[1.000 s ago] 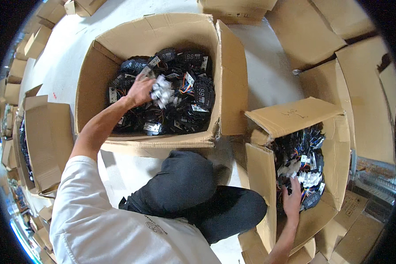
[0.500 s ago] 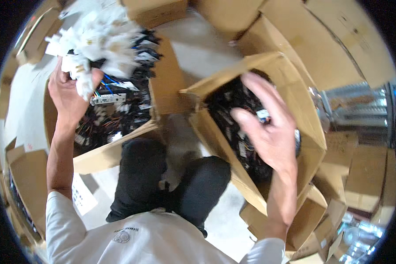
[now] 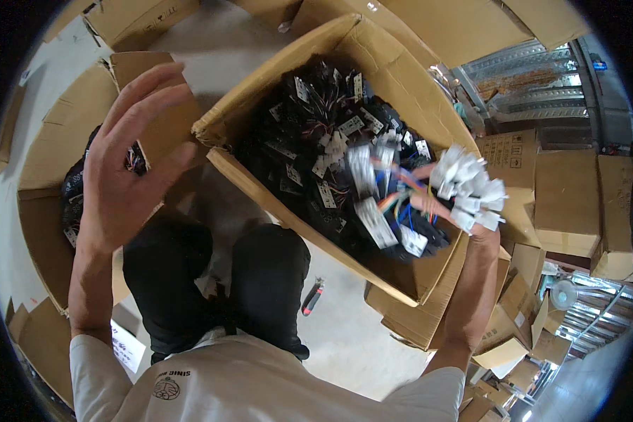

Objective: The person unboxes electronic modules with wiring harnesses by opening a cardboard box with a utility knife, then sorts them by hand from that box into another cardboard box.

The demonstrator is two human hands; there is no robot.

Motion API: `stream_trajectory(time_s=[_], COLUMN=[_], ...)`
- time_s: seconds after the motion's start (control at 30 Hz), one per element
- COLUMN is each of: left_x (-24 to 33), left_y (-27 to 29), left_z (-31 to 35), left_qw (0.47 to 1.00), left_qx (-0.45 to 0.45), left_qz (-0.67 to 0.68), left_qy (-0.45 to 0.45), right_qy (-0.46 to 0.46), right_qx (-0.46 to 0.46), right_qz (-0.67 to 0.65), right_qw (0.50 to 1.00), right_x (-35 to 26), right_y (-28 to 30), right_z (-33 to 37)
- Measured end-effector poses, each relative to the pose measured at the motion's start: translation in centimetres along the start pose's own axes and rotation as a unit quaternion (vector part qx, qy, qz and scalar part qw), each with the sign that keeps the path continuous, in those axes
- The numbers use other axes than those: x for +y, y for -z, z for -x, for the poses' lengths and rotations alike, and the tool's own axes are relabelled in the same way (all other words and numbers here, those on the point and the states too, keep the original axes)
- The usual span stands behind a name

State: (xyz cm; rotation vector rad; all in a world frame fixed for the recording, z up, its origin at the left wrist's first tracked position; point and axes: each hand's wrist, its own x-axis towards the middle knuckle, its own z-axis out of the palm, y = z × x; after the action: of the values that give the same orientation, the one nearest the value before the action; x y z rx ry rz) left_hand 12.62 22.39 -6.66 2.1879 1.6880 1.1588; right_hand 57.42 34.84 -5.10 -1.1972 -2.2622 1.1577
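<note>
A bundle of wire harnesses (image 3: 468,186) with white plug connectors, coloured wires and white labels is in my right hand (image 3: 439,207). Its fingers are wrapped round the wires, and the bundle is partly blurred. It hangs over the right side of a large open cardboard box (image 3: 250,193). Inside that box lie many black harnesses (image 3: 320,144) with white labels. My left hand (image 3: 123,169) is raised with fingers apart and nothing in it, in front of a second open carton (image 3: 39,211). Black harnesses (image 3: 74,186) show in that carton, partly hidden by my hand.
A red and black hand tool (image 3: 313,297) lies on the floor by my knee. A printed white sheet (image 3: 128,346) is at lower left. Stacked cartons (image 3: 566,193) and metal shelving (image 3: 527,84) stand at the right, with more cartons (image 3: 130,21) at the back.
The harness bundle has passed from my left hand to my right and now hangs over the right box. My left hand has opened. The view has swung right.
</note>
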Motion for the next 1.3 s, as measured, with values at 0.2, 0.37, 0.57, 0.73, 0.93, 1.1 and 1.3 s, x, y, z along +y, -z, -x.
stream_trajectory(time_s=[0.2, 0.37, 0.57, 0.73, 0.93, 1.1, 1.3], left_x=[-1.4, -6.8, -16.2, -25.3, -31.6, -39.9, -36.4], left_y=[-0.5, 5.1, 10.8, 7.5, -1.3, -6.8, -7.3], left_z=[1.4, 7.3, 16.1, 20.2, 24.9, 24.9, 20.6], left_qw=[0.995, 0.971, 0.914, 0.89, 0.882, 0.854, 0.828], left_qx=[-0.029, 0.011, 0.115, -0.03, -0.266, -0.271, -0.264], left_qz=[0.032, -0.092, 0.034, -0.014, -0.151, -0.151, -0.238], left_qy=[0.089, 0.222, 0.388, 0.455, 0.358, 0.418, 0.434], right_qy=[-0.163, -0.111, -0.16, -0.161, -0.17, -0.113, -0.146], right_qx=[-0.251, -0.067, -0.207, -0.206, -0.205, -0.109, -0.136], right_qz=[0.323, 0.291, 0.429, 0.597, 0.584, 0.473, 0.388], right_qw=[0.897, 0.948, 0.865, 0.759, 0.767, 0.867, 0.9], right_x=[19.9, 17.6, 17.5, 26.1, 17.6, 13.5, 9.2], right_y=[-3.1, -11.4, -10.6, -10.4, -13.9, -14.2, -11.7], right_z=[4.9, 2.5, 0.9, 3.5, 0.4, 2.0, 4.0])
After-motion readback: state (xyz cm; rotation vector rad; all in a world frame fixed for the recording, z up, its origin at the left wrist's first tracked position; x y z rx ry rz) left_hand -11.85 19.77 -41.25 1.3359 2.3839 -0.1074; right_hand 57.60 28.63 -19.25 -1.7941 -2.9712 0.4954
